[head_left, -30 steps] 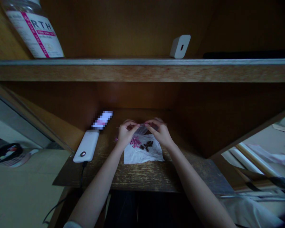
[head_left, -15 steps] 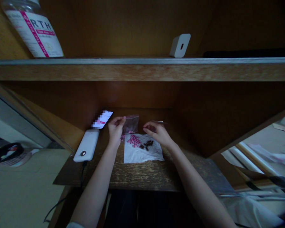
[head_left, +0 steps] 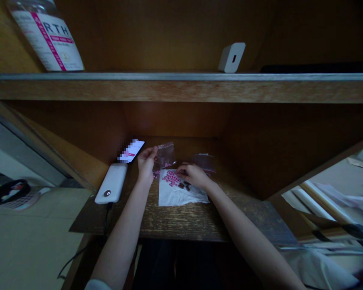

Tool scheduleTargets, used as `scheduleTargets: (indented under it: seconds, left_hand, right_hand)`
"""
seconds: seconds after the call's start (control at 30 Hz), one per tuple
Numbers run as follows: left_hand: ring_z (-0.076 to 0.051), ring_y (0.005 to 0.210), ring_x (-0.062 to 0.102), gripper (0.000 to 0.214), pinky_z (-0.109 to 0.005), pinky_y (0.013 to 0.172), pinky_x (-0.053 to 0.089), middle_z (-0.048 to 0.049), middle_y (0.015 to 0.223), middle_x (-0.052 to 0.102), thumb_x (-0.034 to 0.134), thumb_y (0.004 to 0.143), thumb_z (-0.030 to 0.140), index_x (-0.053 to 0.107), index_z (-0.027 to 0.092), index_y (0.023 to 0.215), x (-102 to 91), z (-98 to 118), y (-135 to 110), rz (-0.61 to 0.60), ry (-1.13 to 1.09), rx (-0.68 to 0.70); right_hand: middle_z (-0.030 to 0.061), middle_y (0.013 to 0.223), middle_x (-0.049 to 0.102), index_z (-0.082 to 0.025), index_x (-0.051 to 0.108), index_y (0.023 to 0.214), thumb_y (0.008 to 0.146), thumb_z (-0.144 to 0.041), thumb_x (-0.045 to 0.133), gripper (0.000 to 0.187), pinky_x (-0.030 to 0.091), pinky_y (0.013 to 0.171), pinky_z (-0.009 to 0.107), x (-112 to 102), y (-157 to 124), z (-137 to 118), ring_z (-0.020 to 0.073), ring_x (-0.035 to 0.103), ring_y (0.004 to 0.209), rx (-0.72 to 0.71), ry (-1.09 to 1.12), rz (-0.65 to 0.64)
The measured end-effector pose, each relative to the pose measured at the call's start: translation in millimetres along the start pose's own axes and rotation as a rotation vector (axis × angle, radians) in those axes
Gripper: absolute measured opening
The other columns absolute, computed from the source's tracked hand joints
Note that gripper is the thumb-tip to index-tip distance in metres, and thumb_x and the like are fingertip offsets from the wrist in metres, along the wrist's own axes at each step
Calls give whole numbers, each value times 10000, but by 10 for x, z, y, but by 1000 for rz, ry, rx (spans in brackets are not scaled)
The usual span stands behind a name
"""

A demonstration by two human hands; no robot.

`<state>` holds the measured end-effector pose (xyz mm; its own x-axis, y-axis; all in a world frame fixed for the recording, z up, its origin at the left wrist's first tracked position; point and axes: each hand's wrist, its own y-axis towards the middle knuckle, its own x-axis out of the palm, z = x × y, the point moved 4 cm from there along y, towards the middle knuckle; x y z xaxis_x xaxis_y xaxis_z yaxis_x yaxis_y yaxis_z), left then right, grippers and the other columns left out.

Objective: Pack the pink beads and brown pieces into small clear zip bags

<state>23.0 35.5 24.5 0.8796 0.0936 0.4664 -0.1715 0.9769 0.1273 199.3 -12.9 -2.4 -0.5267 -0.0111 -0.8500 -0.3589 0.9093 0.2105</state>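
Note:
My left hand pinches the edge of a small clear plastic bag and holds it upright above the desk. A white paper sheet lies below with a heap of pink pills and a few dark pieces on it. My right hand rests at the heap's right edge, fingers curled toward the pills; what they grip is too small to make out. A few pink pills lie off the paper near my left hand. Another clear bag lies behind my right hand.
A lit phone and a white power bank with a cable lie left on the wooden desk. The shelf above carries a white bottle and a white charger. Papers and tools lie at right.
The hands, together on the bag a second ago, have parted. My left hand lifted the bag up and to the left; my right hand came down onto the pink pills.

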Motion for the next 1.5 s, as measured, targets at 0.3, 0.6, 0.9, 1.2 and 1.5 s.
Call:
scheduleTargets:
  seconds: [0.3, 0.6, 0.9, 1.2, 1.5]
  left_hand:
    - [-103, 567, 518, 278, -234, 579, 399, -2, 634, 614, 767, 633, 404, 651, 154, 670, 51, -18, -34, -54, 148, 63]
    - [-143, 669, 568, 160, -245, 597, 421, -39, 753, 626, 713, 722, 326, 684, 173, 691, 269, 0, -221, -252, 472, 386]
    - [-146, 702, 581, 131, -238, 579, 423, -41, 799, 618, 690, 759, 302, 684, 181, 707, 343, 90, -333, -326, 562, 480]
    - [-148, 695, 577, 115, -241, 587, 424, -41, 792, 625, 708, 736, 293, 692, 188, 693, 326, 102, -313, -297, 521, 454]
    - [-143, 679, 568, 141, -239, 581, 414, -39, 782, 621, 702, 739, 317, 692, 185, 691, 296, 93, -267, -275, 514, 450]
  right_hand:
    - [21, 754, 647, -192, 676, 902, 864, -277, 561, 148, 397, 608, 247, -277, -34, 44, 133, 556, 656, 19, 206, 198]
    - [45, 793, 666, -173, 688, 888, 829, -370, 603, 223, 411, 594, 257, -642, -176, -78, 140, 545, 655, 86, 453, 595]
    - [48, 806, 650, -175, 689, 904, 861, -361, 575, 223, 399, 609, 260, -626, -167, -146, 145, 538, 683, 18, 324, 512]
    - [53, 838, 664, -193, 701, 931, 865, -364, 577, 221, 439, 642, 285, -614, -166, -172, 168, 578, 730, -10, 302, 494]
    - [36, 786, 629, -200, 701, 950, 871, -343, 561, 215, 408, 600, 270, -651, -201, -201, 153, 543, 684, -6, 212, 534]
